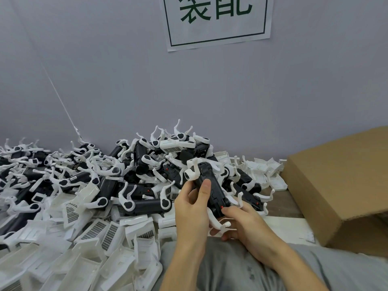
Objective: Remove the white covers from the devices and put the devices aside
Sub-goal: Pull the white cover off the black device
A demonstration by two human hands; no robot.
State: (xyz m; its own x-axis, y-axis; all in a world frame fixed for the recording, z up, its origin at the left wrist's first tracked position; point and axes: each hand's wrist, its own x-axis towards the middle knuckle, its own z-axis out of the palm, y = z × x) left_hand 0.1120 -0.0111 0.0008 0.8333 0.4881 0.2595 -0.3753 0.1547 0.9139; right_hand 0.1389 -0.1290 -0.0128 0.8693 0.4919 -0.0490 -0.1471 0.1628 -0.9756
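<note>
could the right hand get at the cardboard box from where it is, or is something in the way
Probably yes for access: the cardboard box sits open on the right hand's side with nothing between them. But both hands grip the black device, so the hand isn't free.

The device (210, 185) gripped by both hands looks like matt black plastic, with smooth white plastic arms (192, 169) at its upper end. The heap of devices (117, 177) at nine o'clock from it shows the same matt black bodies and semi-gloss white fittings. The loose white covers (98, 229) toward seven o'clock look like thin, smooth plastic with ribbed grille panels. At three o'clock the box (336, 177) is plain brown cardboard, matt and slightly fibrous. The sign (216, 19) at twelve o'clock is white paper. The wall (126, 80) looks smooth and matt, and the trousers (231, 269) are soft grey cloth.
</note>
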